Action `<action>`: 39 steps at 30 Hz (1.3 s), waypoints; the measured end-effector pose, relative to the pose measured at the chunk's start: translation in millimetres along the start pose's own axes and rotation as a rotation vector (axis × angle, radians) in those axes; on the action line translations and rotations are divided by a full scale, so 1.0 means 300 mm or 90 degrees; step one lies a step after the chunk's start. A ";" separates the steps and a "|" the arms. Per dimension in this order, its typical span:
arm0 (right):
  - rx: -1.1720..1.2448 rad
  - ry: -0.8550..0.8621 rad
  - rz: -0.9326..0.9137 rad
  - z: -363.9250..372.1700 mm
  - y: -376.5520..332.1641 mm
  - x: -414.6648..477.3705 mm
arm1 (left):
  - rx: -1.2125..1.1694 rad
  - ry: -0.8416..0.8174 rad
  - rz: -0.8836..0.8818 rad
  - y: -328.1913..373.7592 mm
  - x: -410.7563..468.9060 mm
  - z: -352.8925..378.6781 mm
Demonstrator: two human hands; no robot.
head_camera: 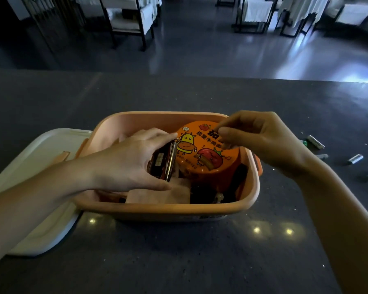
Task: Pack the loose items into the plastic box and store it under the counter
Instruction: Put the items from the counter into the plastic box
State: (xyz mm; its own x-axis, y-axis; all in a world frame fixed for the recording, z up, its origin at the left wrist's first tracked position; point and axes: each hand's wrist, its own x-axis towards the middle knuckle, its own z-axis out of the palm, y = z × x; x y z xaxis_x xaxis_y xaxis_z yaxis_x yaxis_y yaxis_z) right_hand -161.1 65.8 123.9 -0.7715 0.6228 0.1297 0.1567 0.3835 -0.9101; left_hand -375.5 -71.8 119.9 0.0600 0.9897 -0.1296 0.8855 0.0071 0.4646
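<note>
Box (168, 212) long axis left-right; left hand (125, 160) grips gadget (165, 161) inside; right hand (259, 136) curled over cup (208, 154), hold unclear; batteries (355, 159) lie right, nearer it.

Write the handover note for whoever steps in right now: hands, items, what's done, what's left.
The left hand grips a dark flat device with a metal edge, inside the plastic box.
The right hand is over the orange noodle cup in the box, fingers curled; whether it holds anything is unclear.
The box sits open on the counter, the white lid beside it on the left.
Done: noodle cup and some smaller items are in.
Left: batteries lie loose on the counter to the right. Pack them, fit the lid, store the box under the counter.
</note>
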 end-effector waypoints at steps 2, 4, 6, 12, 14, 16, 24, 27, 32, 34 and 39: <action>0.011 0.002 0.004 0.012 0.005 0.014 | -0.005 0.016 -0.010 -0.020 -0.014 0.004; 0.016 -0.006 0.007 0.030 0.011 0.029 | 0.005 0.029 -0.022 -0.045 -0.028 0.006; 0.019 -0.020 0.005 0.051 0.014 0.040 | 0.012 0.030 -0.032 -0.070 -0.042 0.009; 0.061 -0.089 0.024 0.146 0.036 0.066 | 0.042 0.041 -0.056 -0.148 -0.070 0.006; 0.055 -0.134 0.017 0.182 0.043 0.065 | 0.052 0.047 -0.073 -0.173 -0.068 -0.006; 0.063 -0.127 0.005 0.187 0.037 0.074 | 0.051 0.049 -0.075 -0.185 -0.060 -0.019; 0.030 -0.084 -0.003 0.143 0.026 0.114 | 0.092 -0.005 -0.026 -0.130 0.031 -0.004; 0.026 -0.088 0.031 0.150 0.050 0.110 | 0.084 -0.064 -0.024 -0.127 0.048 0.041; 0.029 -0.081 0.045 0.146 0.076 0.119 | 0.023 -0.102 -0.036 -0.144 0.060 0.081; 0.035 -0.084 0.045 0.146 0.077 0.122 | -0.007 -0.107 -0.032 -0.150 0.062 0.083; 0.037 -0.061 0.037 0.142 0.076 0.120 | -0.097 -0.107 -0.022 -0.136 0.064 0.061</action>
State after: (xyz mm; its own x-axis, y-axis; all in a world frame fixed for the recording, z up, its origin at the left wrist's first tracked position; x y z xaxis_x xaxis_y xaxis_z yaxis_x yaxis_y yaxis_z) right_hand -211.6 68.1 90.9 -0.8180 0.5738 0.0404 0.1687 0.3065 -0.9368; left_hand -401.9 -55.6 82.3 0.1181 0.9510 -0.2857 0.8092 0.0746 0.5828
